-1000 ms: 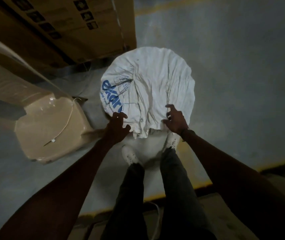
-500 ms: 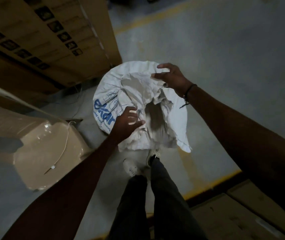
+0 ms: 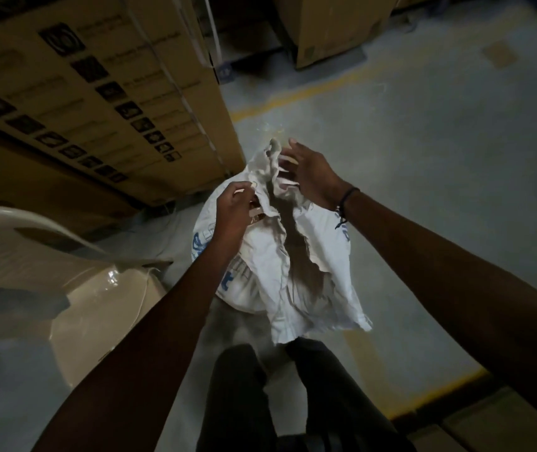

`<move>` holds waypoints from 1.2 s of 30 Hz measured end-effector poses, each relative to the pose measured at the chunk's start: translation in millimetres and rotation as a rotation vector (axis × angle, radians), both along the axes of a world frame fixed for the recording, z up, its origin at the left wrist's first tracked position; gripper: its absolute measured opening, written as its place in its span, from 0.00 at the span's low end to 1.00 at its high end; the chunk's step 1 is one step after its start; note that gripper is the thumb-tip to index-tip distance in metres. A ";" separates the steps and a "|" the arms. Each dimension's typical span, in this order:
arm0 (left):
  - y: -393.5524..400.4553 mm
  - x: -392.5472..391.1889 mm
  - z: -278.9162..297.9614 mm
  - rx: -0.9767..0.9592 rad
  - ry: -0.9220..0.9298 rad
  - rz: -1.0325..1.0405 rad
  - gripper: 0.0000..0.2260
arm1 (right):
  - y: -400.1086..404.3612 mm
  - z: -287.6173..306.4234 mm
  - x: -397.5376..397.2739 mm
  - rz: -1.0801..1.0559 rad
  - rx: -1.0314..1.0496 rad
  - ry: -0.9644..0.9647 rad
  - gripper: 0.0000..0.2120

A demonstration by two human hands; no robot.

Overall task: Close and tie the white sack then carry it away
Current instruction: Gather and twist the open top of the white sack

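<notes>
One white sack, left hand pinching its rim, right hand grip spread wide beside fabric

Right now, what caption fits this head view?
Left hand and right hand gather the white sack's open mouth beside stacked cardboard boxes.

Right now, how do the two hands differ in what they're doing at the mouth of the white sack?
The left hand is curled shut, pinching the near-left edge of the white sack; the right hand is open with fingers spread at the raised far edge, and a firm grip there can't be confirmed. The left hand sits lower, the right higher. The right wrist wears a dark band; the left is bare. Both work the sack's untied mouth.
</notes>
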State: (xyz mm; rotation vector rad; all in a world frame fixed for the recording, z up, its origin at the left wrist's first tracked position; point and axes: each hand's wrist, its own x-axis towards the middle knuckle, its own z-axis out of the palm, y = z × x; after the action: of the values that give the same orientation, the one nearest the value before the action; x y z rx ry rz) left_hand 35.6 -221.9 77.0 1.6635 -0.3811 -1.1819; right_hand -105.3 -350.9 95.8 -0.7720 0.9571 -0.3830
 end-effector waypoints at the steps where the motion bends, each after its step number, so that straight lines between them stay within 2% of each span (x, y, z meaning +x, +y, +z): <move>1: -6.2 0.1 3.1 0.010 0.021 -0.009 0.04 | 0.8 0.7 3.9 0.024 0.024 -0.016 0.23; 3: -19.9 2.1 3.6 0.062 0.036 -0.051 0.12 | 3.0 4.1 13.6 0.109 0.047 -0.032 0.33; 5: -32.5 7.8 4.2 0.119 -0.027 -0.097 0.19 | 3.3 4.5 25.0 0.134 0.035 -0.036 0.33; 10: -49.9 34.1 -2.2 0.094 -0.065 -0.153 0.05 | -3.9 4.1 39.9 0.083 -0.026 -0.012 0.31; 13: -56.5 49.1 -3.4 0.103 -0.080 -0.188 0.06 | 2.2 1.5 23.6 -0.001 -0.285 0.206 0.28; 16: -68.3 64.8 1.8 0.101 -0.027 -0.112 0.09 | 21.3 -6.9 -5.5 0.005 -0.514 0.453 0.26; 19: -81.7 80.7 5.2 0.095 0.026 -0.061 0.04 | 55.6 -20.4 -38.4 0.105 -0.566 0.549 0.32; 21: -89.5 90.3 8.7 0.092 0.047 -0.015 0.03 | 82.7 -32.0 -54.9 0.258 -0.577 0.612 0.36; 22: -92.8 94.7 10.0 0.087 0.058 0.006 0.05 | 95.2 -40.5 -62.2 0.314 -0.583 0.638 0.34; 23: -95.7 98.9 10.8 0.079 0.074 0.026 0.07 | 106.5 -46.8 -67.2 0.339 -0.612 0.661 0.28; 24: -98.2 102.0 12.3 0.077 0.079 0.033 0.09 | 117.0 -51.6 -70.9 0.327 -0.668 0.683 0.18; 25: -99.5 104.4 14.5 0.074 0.083 0.037 0.09 | 124.1 -54.9 -73.6 0.282 -0.742 0.701 0.15; 27: -100.0 109.6 14.2 0.067 0.089 0.032 0.09 | 127.5 -58.3 -77.9 0.149 -0.830 0.726 0.21; 31: -90.0 115.7 10.1 0.051 0.104 -0.029 0.04 | 97.5 -45.8 -76.8 -0.078 -0.852 0.762 0.13; 36: -63.7 140.2 -12.7 0.082 0.060 -0.153 0.07 | 33.2 -22.2 -76.1 -0.249 -0.906 0.744 0.10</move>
State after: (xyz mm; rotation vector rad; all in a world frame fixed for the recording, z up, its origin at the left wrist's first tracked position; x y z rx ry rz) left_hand 175.8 -285.6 64.3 1.6884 -0.4343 -1.3734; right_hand -181.5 -317.7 73.5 -1.6957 1.6078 -0.7985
